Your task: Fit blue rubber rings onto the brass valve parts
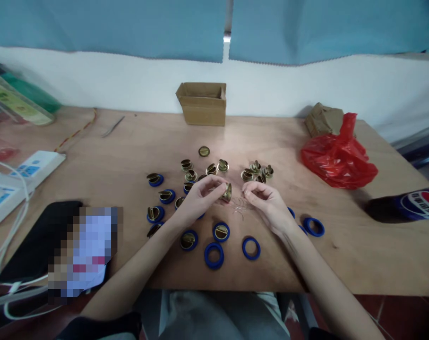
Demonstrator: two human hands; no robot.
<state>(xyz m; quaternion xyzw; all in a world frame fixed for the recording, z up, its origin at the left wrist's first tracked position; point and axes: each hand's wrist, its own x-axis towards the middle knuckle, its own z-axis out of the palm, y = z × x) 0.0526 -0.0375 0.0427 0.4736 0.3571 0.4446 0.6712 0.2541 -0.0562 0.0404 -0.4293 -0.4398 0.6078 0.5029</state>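
Left fingers pinch a brass piece

Your right fingers sit near it, drawn narrow; whether they grip anything, I cannot tell. Wires lie on the counter about the gap between your fingers. Rings lie nearer you; other pieces lie beyond your fingers.

Home-like room doubling as workshop, I'd say — blue cloth above white wall, red tiled floor, plain wooden table with power strip, cola bottle — and scattered brass-coloured fittings, blue rings.
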